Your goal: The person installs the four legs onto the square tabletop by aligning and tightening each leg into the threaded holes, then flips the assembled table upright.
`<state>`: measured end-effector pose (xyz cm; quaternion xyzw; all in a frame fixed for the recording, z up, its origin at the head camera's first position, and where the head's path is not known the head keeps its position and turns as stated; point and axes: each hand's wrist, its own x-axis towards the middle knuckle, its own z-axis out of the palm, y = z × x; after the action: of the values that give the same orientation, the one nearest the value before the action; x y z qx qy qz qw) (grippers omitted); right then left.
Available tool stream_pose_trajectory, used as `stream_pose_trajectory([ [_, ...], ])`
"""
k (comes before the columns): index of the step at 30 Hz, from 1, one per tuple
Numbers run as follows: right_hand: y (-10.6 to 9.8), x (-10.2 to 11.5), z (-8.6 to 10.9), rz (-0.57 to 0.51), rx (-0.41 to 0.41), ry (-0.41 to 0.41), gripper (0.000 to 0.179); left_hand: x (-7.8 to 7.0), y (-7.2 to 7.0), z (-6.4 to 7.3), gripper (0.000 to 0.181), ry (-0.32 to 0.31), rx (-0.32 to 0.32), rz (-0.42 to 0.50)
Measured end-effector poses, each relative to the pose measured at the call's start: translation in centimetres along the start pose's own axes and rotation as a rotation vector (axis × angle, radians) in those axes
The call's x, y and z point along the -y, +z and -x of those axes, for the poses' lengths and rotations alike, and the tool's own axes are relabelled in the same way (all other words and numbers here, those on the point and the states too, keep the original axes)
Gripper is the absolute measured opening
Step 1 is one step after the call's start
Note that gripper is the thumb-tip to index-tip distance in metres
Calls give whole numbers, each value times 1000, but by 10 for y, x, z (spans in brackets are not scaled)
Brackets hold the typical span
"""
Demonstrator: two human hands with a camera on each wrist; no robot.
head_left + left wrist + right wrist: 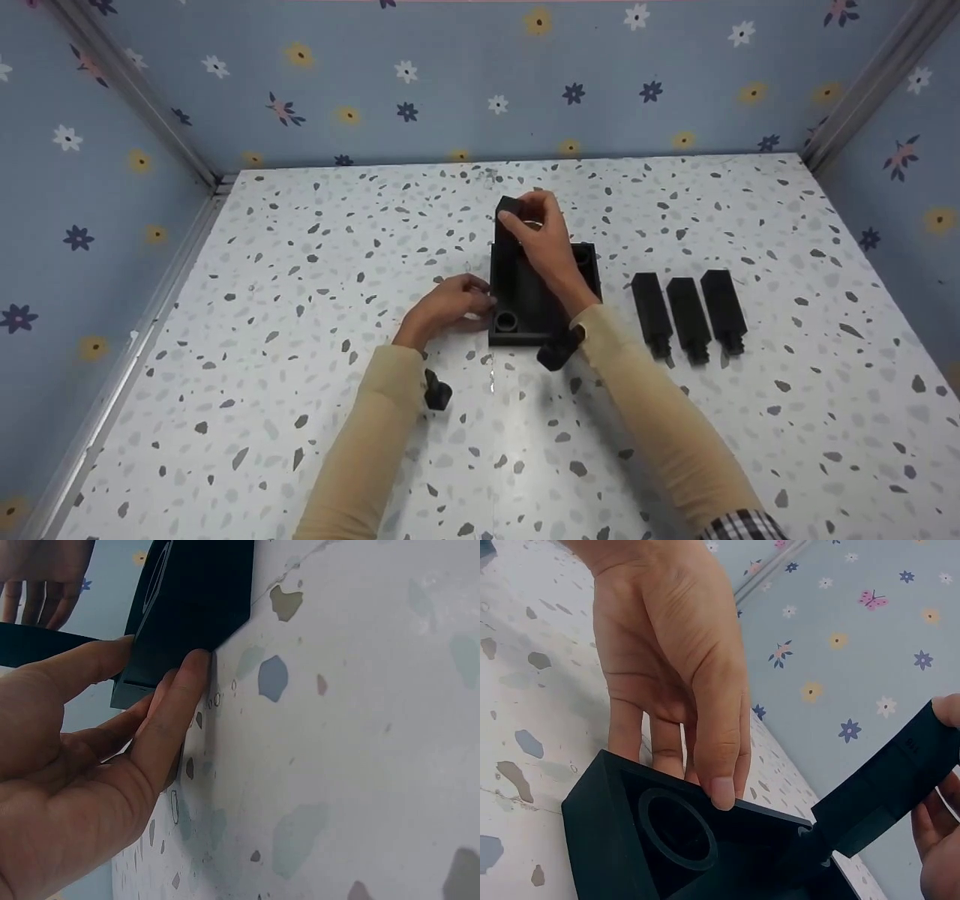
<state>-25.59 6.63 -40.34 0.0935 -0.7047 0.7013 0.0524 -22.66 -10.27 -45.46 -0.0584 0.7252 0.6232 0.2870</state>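
A black shallow rectangular tray-like base [525, 340] with raised walls and round corner sockets lies on the table. My left hand [451, 301] grips its left wall, with the thumb over the rim and fingers along the outside, as the left wrist view shows. At the far left corner, my right hand [547, 244] pinches a black square post [507, 229] by its upper end. The post [892, 784] tilts in the right wrist view, its narrow end down at the corner. How deep that end sits in a socket cannot be made out.
Three similar black posts [651, 307] lie side by side right of the base, narrow notched ends toward me. The speckled white table [315, 300] is bounded by blue flowered panels [450, 75] at the back and sides.
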Motion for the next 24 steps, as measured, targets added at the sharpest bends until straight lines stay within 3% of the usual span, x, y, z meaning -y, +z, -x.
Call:
stream_pose_trajectory([
  [6,0,-1,1,12,-12,-14,38,0,0,0,37,-4,-6,-8],
  [9,-1,-4,0,18,-26,-21,29,0,0,0,38,-6,-4,3],
  [15,-6,-27,-10,11,-42,-59,21,-3,1,2,39,-1,12,13],
  [20,-9,-29,-16,-39,12,-33,31,-1,0,1,38,-2,19,32],
  [24,-11,-25,-19,-98,102,24,35,2,0,-2,37,-7,12,50],
])
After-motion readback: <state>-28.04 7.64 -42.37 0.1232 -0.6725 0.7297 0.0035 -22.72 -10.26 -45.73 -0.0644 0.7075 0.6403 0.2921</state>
